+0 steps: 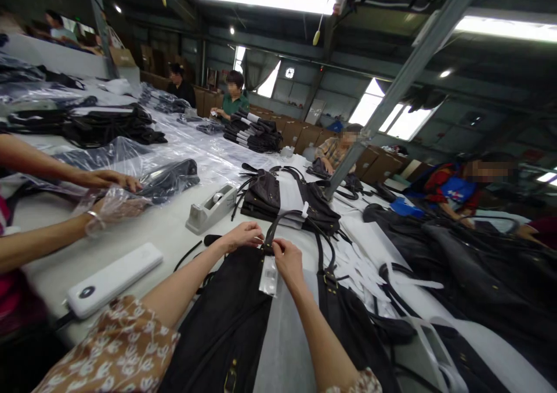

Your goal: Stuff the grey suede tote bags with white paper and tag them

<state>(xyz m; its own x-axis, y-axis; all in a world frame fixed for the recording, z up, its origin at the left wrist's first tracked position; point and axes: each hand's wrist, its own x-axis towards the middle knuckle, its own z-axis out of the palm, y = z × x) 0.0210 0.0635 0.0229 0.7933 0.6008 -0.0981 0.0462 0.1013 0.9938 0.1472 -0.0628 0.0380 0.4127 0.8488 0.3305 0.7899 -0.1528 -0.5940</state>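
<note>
A black handbag [221,312] lies on the table in front of me, with a pale paper strip [287,329] along its middle. Its dark handle [272,229] rises between my hands. My left hand [244,236] is closed at the handle's left side, fingertips pinched at its base. From the right, my right hand [288,259] pinches the same spot with thumb and fingers. Just under the fingertips hangs a small tag in a clear sleeve [268,277]. Whether a thin string is between the fingers is too small to make out.
Behind the bag lie stacked black bags [261,194] and a tape dispenser [212,208]. A white device [115,280] lies left. A co-worker's hands [115,190] handle a plastic-wrapped bag. White paper pieces [361,265] and more black bags [470,265] cover the right. A metal post [395,91] rises beyond.
</note>
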